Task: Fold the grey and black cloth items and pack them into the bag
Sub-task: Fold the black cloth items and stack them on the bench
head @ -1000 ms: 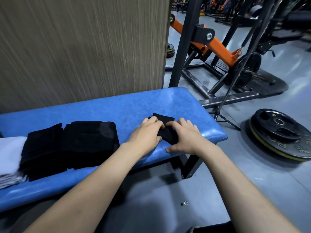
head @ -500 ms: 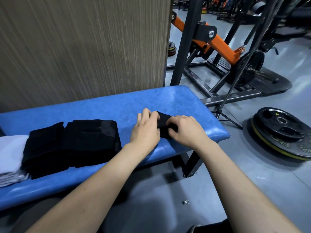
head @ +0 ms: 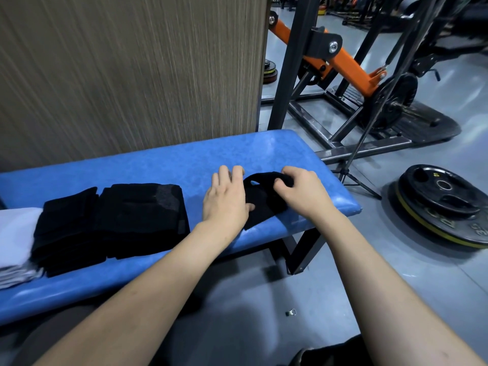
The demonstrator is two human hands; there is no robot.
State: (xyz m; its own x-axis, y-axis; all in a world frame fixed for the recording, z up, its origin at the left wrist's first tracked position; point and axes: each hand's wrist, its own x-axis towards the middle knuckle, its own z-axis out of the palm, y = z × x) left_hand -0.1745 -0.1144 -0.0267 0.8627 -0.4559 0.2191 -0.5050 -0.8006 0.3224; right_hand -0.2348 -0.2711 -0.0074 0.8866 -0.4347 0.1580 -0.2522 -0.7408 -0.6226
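Note:
A small black cloth lies near the right end of the blue padded bench. My left hand rests flat on its left part, fingers straight. My right hand pinches the cloth's far edge, which arches up in a loop. Two stacks of folded black cloth sit further left: one with grey patches and one beside it. A folded white-grey pile lies at the left edge. No bag is in view.
A wood-grain wall panel stands right behind the bench. Right of the bench are a black and orange gym machine frame, a thin tripod leg and a weight plate on the grey floor. A small metal clip lies on the floor.
My left hand slid left and flattened on the cloth. My right hand lifted the cloth's far edge into a raised loop. The view shifted slightly.

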